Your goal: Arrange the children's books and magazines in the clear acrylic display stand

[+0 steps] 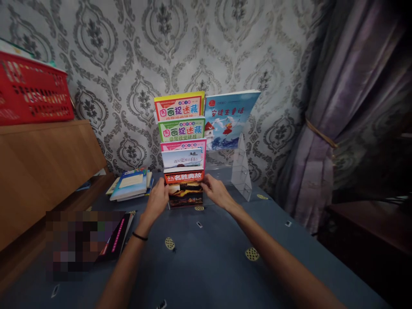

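Note:
A clear, tiered book rack (242,174) stands near the wall. My left hand (158,198) pinches the left edge of a book (186,189) with an orange title band and dark picture, in the lowest front tier. At its right edge, my right hand (217,192) grips the same book. Behind it rise a white book (183,159), a pink-edged book (203,145), a green book (180,131) and a yellow-topped book (179,103). A blue storybook (230,122) fills the top right tier. Below that one, the right-hand tiers show bare clear plastic.
A stack of books (130,184) lies left of the rack on the blue patterned cloth (209,257). Nearer sits a dark book (117,236), partly blurred out. A red basket (35,90) rests on a wooden cabinet (51,167) at left. A curtain (322,141) hangs at right.

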The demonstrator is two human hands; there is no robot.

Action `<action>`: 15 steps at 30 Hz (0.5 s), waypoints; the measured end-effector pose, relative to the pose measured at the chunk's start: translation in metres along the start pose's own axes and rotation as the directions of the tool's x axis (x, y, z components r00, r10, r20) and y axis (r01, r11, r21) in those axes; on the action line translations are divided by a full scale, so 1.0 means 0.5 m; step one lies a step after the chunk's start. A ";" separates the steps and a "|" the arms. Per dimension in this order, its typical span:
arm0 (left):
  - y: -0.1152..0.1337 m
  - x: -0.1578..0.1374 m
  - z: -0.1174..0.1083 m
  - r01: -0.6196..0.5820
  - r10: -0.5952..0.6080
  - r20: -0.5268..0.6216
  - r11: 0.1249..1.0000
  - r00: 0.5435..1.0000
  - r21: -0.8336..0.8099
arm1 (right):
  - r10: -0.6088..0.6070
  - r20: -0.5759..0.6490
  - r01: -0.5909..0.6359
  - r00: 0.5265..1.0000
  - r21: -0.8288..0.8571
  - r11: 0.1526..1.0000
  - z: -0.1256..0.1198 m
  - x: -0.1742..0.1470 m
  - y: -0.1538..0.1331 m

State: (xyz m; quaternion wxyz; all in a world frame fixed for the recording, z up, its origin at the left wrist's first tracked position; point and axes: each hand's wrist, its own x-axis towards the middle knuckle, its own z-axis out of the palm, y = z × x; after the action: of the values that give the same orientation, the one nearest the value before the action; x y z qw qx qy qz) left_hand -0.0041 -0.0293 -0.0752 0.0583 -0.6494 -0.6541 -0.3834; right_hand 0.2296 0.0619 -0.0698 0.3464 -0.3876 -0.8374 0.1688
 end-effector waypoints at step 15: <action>-0.018 0.007 -0.008 0.050 -0.033 0.064 0.954 0.997 -0.295 | -0.012 0.027 0.003 1.000 0.297 0.955 0.006 0.018 0.053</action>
State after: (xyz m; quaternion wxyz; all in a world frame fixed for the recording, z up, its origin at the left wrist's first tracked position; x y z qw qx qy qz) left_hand -0.0145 -0.0277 -0.0741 -0.0671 -0.6478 -0.6041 -0.4593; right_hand 0.2373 0.0857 -0.0827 0.3895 -0.3255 -0.8088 0.2969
